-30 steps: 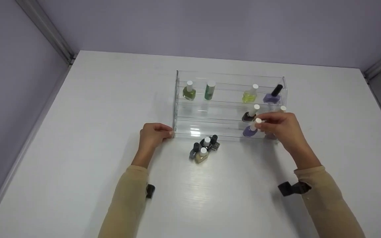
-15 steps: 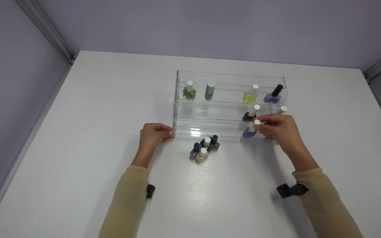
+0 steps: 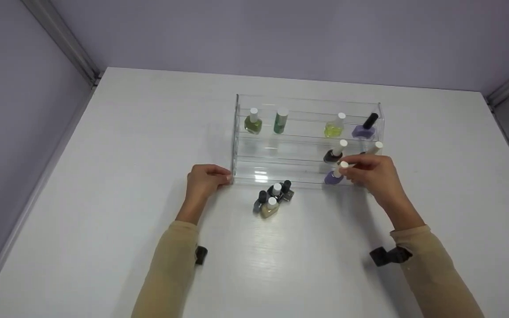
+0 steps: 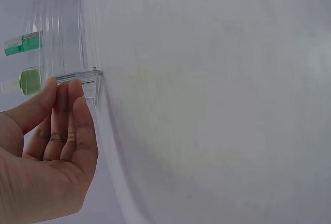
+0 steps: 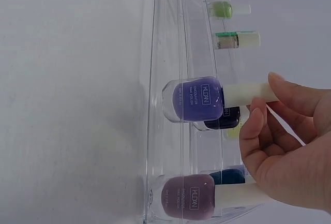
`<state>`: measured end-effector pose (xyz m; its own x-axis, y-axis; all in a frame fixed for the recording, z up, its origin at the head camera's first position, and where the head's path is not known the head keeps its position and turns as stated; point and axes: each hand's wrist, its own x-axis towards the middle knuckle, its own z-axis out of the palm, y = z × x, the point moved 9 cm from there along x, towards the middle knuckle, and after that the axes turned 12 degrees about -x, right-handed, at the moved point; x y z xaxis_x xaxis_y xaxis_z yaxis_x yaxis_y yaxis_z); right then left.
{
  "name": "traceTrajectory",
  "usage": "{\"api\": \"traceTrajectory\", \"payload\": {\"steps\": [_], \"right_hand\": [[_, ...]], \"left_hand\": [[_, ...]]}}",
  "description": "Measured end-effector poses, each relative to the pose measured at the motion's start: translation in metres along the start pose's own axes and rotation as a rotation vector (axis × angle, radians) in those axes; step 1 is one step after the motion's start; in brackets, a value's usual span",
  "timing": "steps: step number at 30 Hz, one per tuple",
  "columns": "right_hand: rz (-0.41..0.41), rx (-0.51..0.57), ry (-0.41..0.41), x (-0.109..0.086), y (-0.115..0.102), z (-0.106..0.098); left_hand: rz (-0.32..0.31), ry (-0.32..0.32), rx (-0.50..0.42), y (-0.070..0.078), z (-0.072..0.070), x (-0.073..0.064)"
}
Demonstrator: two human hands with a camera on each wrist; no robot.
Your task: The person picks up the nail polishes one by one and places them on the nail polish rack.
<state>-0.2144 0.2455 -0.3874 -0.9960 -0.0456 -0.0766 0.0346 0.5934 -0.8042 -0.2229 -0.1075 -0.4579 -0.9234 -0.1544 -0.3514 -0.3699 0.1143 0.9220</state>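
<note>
My right hand (image 3: 374,174) pinches the white cap of a purple nail polish bottle (image 3: 333,178) between thumb and fingers. The bottle stands in the lowest tier of a clear acrylic rack (image 3: 276,158), toward its right end. In the right wrist view a mauve nail polish bottle (image 5: 189,198) sits beside it, at the tier's end, with its cap near my palm. Behind the purple one is a dark polish bottle (image 3: 332,156) in the middle tier. My left hand (image 3: 206,179) holds the rack's front left corner with thumb and fingertips.
On the top tier stand an olive bottle (image 3: 252,125), a green one (image 3: 280,121), a yellow one (image 3: 332,130) and a lilac one with black cap (image 3: 363,131). Several bottles cluster on the white table in front of the rack, including a beige one (image 3: 269,210).
My right hand has shifted slightly left and toward me with the purple nail polish bottle, which settles a little lower in the front tier. My left hand stays at the rack's corner.
</note>
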Motion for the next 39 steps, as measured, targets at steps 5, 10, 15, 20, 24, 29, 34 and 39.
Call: {"api": "traceTrajectory", "payload": {"steps": [5,10,15,20,24,29,34,39], "right_hand": [[-0.02,0.015,0.002,-0.0016,-0.0021,0.0009],[-0.022,-0.012,0.002,-0.0022,-0.0017,0.0022],[-0.022,-0.034,0.003,-0.0026,-0.0016,0.0026],[-0.031,-0.033,0.006,-0.0027,-0.0014,0.003],[-0.038,-0.033,0.011,-0.0028,-0.0009,0.0031],[-0.026,-0.035,0.005,-0.0032,0.0,0.0033],[-0.025,-0.001,-0.017,-0.0035,0.0,0.0046],[-0.026,0.02,-0.03,-0.0037,0.0009,0.0055]], "left_hand": [[0.016,-0.002,-0.005,0.0011,0.0,0.0001],[0.007,0.002,-0.006,0.0009,-0.0003,-0.0003],[0.001,0.002,-0.001,0.0002,0.0001,0.0004],[-0.002,0.002,0.0,-0.0002,0.0002,0.0008],[-0.006,0.0,0.001,-0.0002,-0.0003,0.0005],[0.0,-0.001,0.005,0.0002,-0.0001,0.0002],[0.007,-0.011,-0.009,0.0004,0.0009,-0.0004],[-0.004,-0.007,-0.004,0.0002,0.0005,-0.001]]}}
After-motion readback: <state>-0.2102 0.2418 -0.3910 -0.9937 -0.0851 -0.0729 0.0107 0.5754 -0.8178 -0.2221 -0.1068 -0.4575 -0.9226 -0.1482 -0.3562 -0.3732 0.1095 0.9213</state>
